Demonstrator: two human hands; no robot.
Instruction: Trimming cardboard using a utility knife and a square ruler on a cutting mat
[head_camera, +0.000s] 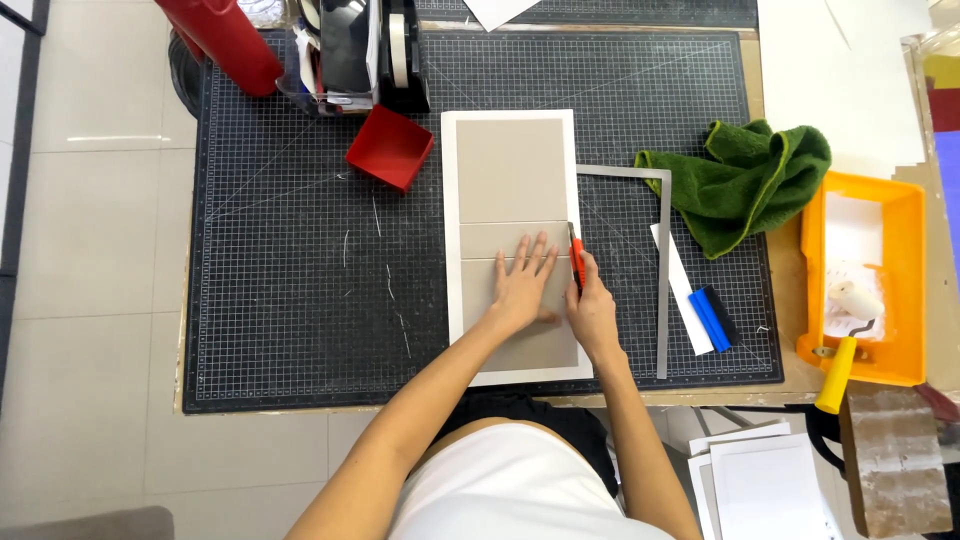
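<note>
My left hand (522, 288) lay flat and open, pinning the grey boards (512, 200) (against slipping); my right hand (592, 308) gripped the red cutter (576, 258) along their edge.

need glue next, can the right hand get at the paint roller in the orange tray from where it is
Probably yes. The right hand holds a red cutter, so it would need putting down first; otherwise only a flat metal square lies between it and the roller.

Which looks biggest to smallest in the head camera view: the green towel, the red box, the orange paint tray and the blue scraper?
1. green towel
2. orange paint tray, close to the towel in size, so that order is unsure
3. red box
4. blue scraper
</note>
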